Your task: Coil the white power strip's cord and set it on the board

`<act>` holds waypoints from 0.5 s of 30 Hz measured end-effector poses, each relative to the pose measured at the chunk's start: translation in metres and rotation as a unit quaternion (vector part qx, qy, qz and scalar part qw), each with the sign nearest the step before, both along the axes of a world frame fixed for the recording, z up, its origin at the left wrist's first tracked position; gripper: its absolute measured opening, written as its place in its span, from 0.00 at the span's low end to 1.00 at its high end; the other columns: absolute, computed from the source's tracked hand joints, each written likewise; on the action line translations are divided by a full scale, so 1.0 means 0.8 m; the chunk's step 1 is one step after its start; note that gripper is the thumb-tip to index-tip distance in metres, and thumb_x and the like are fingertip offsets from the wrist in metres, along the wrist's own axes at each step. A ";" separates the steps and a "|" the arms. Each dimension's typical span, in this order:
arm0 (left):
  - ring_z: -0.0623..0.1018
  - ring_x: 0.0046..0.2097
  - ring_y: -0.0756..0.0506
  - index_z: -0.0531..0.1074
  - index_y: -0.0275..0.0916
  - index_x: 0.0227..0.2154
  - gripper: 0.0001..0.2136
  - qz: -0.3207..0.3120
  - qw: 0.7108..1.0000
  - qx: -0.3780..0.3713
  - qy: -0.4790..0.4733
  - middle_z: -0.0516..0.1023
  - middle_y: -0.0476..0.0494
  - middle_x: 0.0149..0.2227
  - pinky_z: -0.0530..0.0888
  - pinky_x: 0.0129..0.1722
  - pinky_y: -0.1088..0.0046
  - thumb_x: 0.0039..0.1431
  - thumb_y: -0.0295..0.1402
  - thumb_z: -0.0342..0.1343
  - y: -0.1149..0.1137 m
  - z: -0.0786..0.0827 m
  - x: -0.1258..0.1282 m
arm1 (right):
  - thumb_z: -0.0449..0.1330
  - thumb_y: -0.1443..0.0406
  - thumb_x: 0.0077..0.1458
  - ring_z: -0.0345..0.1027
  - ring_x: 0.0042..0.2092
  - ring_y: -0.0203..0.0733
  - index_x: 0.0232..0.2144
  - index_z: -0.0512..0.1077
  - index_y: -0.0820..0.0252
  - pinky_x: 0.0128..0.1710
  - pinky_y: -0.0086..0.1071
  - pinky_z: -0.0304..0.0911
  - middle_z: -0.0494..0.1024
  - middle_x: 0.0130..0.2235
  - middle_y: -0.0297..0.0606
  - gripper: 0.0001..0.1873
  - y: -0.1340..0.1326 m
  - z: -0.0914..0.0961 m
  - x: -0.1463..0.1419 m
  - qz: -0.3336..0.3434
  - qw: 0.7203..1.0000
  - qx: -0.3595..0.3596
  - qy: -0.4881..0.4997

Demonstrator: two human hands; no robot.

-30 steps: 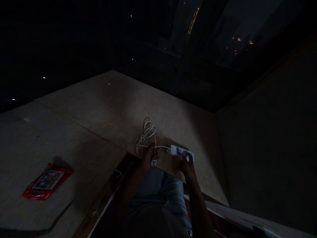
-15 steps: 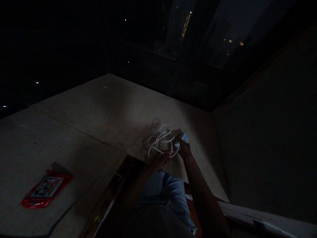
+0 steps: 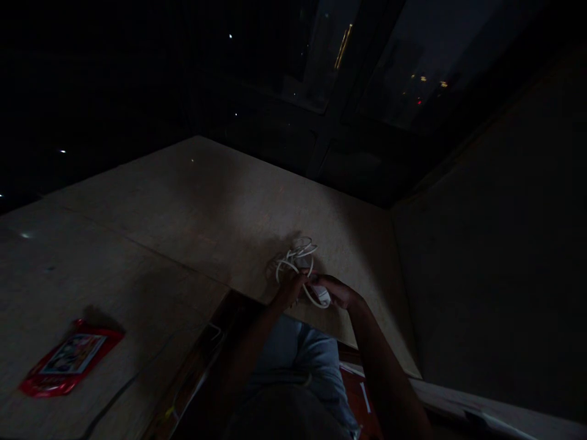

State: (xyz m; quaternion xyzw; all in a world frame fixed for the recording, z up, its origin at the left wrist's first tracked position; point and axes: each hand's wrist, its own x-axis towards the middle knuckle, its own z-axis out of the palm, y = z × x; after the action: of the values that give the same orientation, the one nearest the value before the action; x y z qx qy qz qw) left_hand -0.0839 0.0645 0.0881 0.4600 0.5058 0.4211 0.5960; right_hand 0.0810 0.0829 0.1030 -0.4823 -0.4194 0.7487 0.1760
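My left hand (image 3: pixel 288 287) and my right hand (image 3: pixel 337 292) are close together over the wooden board (image 3: pixel 192 201), both busy with the same bundle of white power cable (image 3: pixel 298 260). The left hand's fingers are curled round the loops at the near side of the bundle. The right hand is closed on the near end of the cable, where a white piece, probably the power strip (image 3: pixel 321 297), shows just under my fingers; in this dim light I cannot make out more of it. The coiled loops stand up in a loose tangle just beyond my knuckles, casting a shadow on the board behind them.

Below my forearms are my knees in pale blue jeans (image 3: pixel 298 348), at the board's near edge. Well off to the left, a red packet (image 3: pixel 68 362) with a printed label lies flat on the surface. Beyond the far edge, dark window panes (image 3: pixel 385 79) show scattered night lights.
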 end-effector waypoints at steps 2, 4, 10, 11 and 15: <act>0.68 0.27 0.50 0.77 0.34 0.32 0.16 0.031 0.998 -0.049 -0.026 0.70 0.46 0.24 0.63 0.25 0.76 0.51 0.40 0.50 0.002 -0.005 0.003 | 0.64 0.59 0.41 0.65 0.29 0.37 0.37 0.73 0.61 0.28 0.28 0.60 0.76 0.30 0.34 0.19 -0.002 -0.001 0.002 0.009 1.000 0.016 0.009; 0.64 0.21 0.52 0.76 0.33 0.31 0.24 0.066 0.989 -0.108 -0.071 0.67 0.47 0.22 0.59 0.21 0.76 0.57 0.50 0.46 0.002 -0.010 0.004 | 0.64 0.60 0.41 0.66 0.30 0.38 0.41 0.74 0.61 0.28 0.29 0.60 0.77 0.34 0.36 0.22 -0.006 -0.003 0.007 0.027 0.999 0.043 0.010; 0.60 0.15 0.53 0.67 0.36 0.18 0.38 0.065 0.989 -0.132 -0.022 0.63 0.45 0.16 0.54 0.16 0.74 0.51 0.71 0.38 -0.005 -0.016 -0.006 | 0.65 0.63 0.42 0.68 0.49 0.50 0.55 0.72 0.56 0.48 0.39 0.64 0.74 0.54 0.39 0.34 -0.015 -0.021 0.025 0.053 0.987 0.152 0.010; 0.60 0.15 0.53 0.66 0.36 0.17 0.38 0.051 0.991 -0.126 -0.013 0.63 0.45 0.15 0.53 0.16 0.74 0.50 0.72 0.38 -0.006 -0.015 -0.010 | 0.65 0.64 0.42 0.67 0.51 0.51 0.56 0.71 0.55 0.52 0.41 0.62 0.73 0.55 0.39 0.35 -0.015 -0.023 0.027 0.059 0.985 0.163 0.016; 0.61 0.16 0.52 0.67 0.36 0.17 0.41 0.006 0.990 -0.141 -0.010 0.67 0.40 0.18 0.53 0.16 0.73 0.49 0.73 0.33 -0.008 -0.009 -0.021 | 0.66 0.66 0.39 0.64 0.56 0.52 0.57 0.70 0.55 0.60 0.44 0.55 0.71 0.58 0.37 0.38 -0.013 -0.027 0.027 0.060 0.981 0.181 0.045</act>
State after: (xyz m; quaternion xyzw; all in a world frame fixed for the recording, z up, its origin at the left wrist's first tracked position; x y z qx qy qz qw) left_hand -0.1011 0.0584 0.0808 0.3639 0.5566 0.3539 0.6577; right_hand 0.1026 0.0725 0.0816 -0.3825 -0.5676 0.6904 0.2341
